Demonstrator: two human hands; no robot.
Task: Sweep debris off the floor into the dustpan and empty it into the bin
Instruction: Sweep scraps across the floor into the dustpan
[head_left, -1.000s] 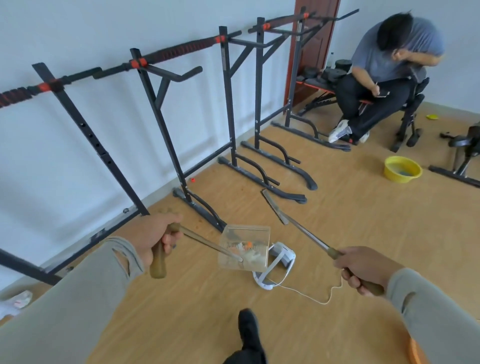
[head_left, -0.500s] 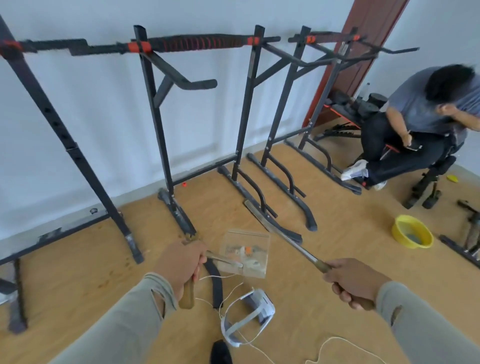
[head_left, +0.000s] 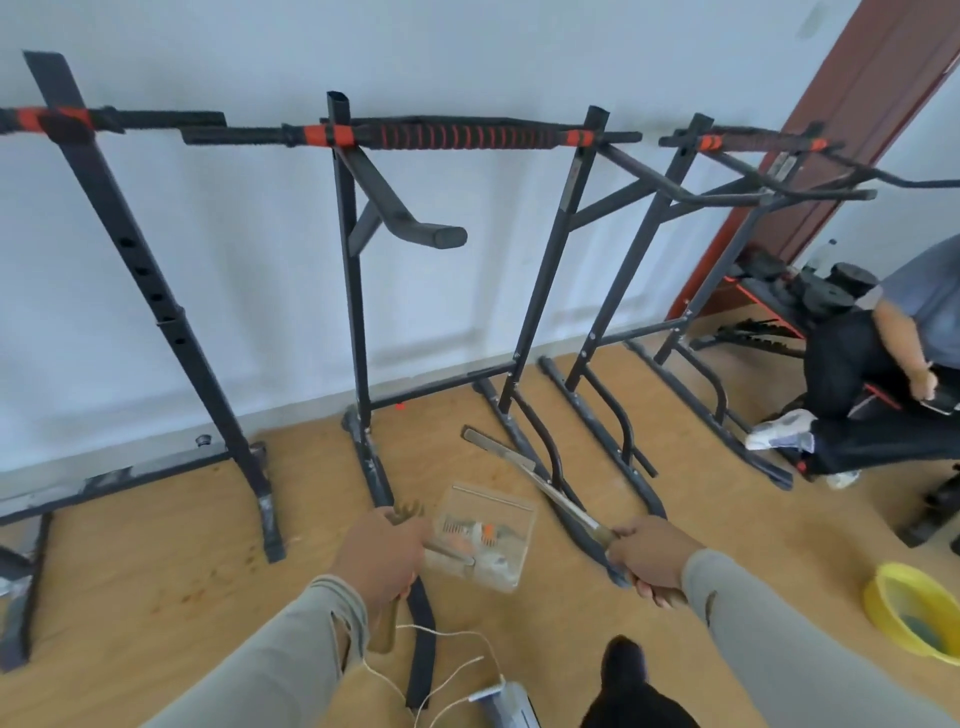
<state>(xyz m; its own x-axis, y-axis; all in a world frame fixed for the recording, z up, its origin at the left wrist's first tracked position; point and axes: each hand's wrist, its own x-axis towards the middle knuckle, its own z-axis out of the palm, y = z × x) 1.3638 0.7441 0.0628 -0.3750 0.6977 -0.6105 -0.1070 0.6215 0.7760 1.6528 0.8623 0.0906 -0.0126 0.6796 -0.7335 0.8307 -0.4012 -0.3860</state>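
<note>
So I've got the dustpan (head_left: 480, 535) out in front of me at about 12 o'clock, held up off the floor (head_left: 156, 545) and already loaded with bits of debris (head_left: 475, 538), some orange and white scraps by the look of it. It's a clear plastic tray on a long thin handle, so I'd guess super light but tippy, and the smooth plastic probably lets stuff slide right out if the front lip drops. Best place to hold is the wooden end of the handle, which is where my left hand (head_left: 382, 558) is: fingers wrapped tight round it, wrist bent, forearm reaching forward from 7 o'clock. My right hand (head_left: 652, 558) is closed round the broom (head_left: 530, 480) handle the same way, coming in from 4 o'clock, stick pointing off toward 11 with its head above the floor. Broom feels like a stiff, light thing too, I reckon. No bin that I can see.
</note>
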